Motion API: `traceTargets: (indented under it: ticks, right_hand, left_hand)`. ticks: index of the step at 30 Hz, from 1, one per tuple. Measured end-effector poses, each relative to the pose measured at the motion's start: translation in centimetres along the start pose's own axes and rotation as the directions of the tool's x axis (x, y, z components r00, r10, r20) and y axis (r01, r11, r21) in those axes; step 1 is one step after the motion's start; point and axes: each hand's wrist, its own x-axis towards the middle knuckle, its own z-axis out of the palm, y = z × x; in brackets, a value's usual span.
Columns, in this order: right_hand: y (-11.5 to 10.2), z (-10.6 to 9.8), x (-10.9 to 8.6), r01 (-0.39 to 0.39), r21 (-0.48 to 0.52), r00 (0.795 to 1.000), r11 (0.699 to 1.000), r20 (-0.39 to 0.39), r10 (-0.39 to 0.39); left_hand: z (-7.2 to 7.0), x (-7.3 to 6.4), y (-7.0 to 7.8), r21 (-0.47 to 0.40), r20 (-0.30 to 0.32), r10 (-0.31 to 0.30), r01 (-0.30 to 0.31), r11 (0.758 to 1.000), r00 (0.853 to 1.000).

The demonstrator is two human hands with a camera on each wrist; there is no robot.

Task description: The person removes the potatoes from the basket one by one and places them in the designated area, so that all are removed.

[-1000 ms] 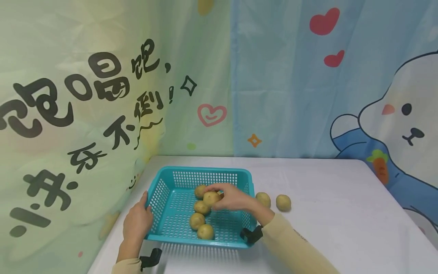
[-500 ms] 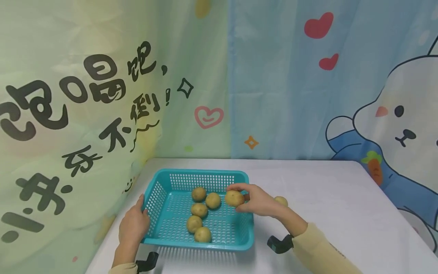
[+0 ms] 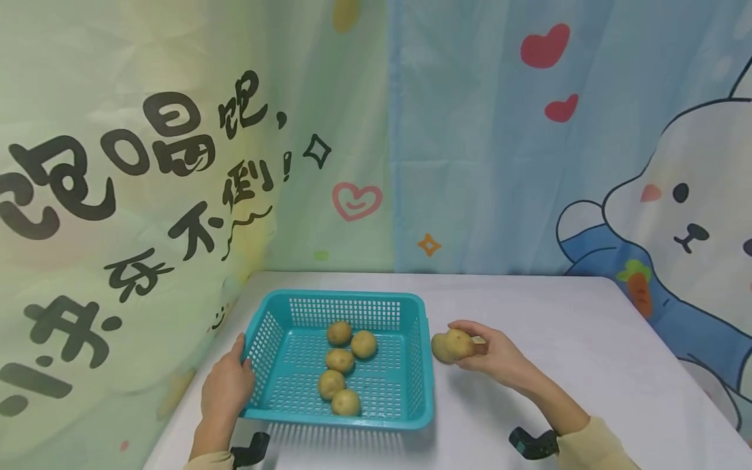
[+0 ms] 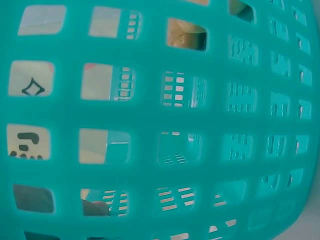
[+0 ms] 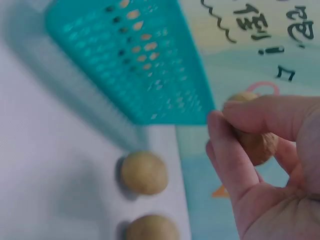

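Observation:
My right hand (image 3: 499, 356) pinches a potato (image 3: 459, 344) between thumb and fingers, above the table just right of the turquoise basket (image 3: 427, 391). Behind the held potato, a second potato (image 3: 440, 348) shows in part. In the right wrist view two potatoes lie on the table, one (image 5: 144, 173) nearer the basket and one (image 5: 152, 229) by the lower edge. My left hand (image 3: 228, 382) grips the basket's left side at the rim. Several potatoes (image 3: 339, 360) sit inside, in a loose line near the middle. In the left wrist view the perforated basket wall (image 4: 145, 112) hides most of the inside.
The basket stands on a white table (image 3: 529, 300), toward its left side. A printed curtain (image 3: 470, 130) rises behind the table's back edge and along the left. Dark wrist mounts (image 3: 531, 444) stick out beside both forearms.
My right hand has moved right, out over the basket's right wall, carrying the potato that was inside half a second ago. My left hand stays on the rim; the head view shifts slightly.

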Motion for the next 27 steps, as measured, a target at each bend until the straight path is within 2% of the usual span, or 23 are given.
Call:
traceTargets:
  ticks: [5, 10, 16, 21, 27]
  right_hand:
    - [2.1, -1.4, -1.5, -0.039, -0.042, 0.992, 0.998, -0.118, 0.033]
    - [4.3, -2.8, -2.7, -0.09, -0.119, 0.977, 0.989, -0.203, 0.065]
    - [6.4, -4.3, -3.5, -0.187, -0.251, 0.949, 0.95, -0.296, 0.109]
    - [7.9, -5.3, -3.6, -0.271, -0.305, 0.928, 0.913, -0.336, 0.163]
    - [9.2, -5.8, -3.4, -0.338, -0.277, 0.904, 0.899, -0.36, 0.229]
  left_hand:
    - [0.2, 0.0, -0.1, 0.003, -0.007, 0.012, -0.012, 1.0, 1.0]
    - [0.3, 0.2, -0.3, 0.009, -0.014, 0.027, -0.027, 1.0, 1.0]
    - [0.2, 0.2, -0.3, 0.012, -0.021, 0.026, -0.025, 1.0, 0.999]
    - [0.1, 0.1, -0.3, 0.003, -0.008, 0.018, -0.018, 1.0, 1.0]
    - [0.1, 0.0, -0.2, 0.008, -0.016, 0.022, -0.022, 1.0, 1.0]
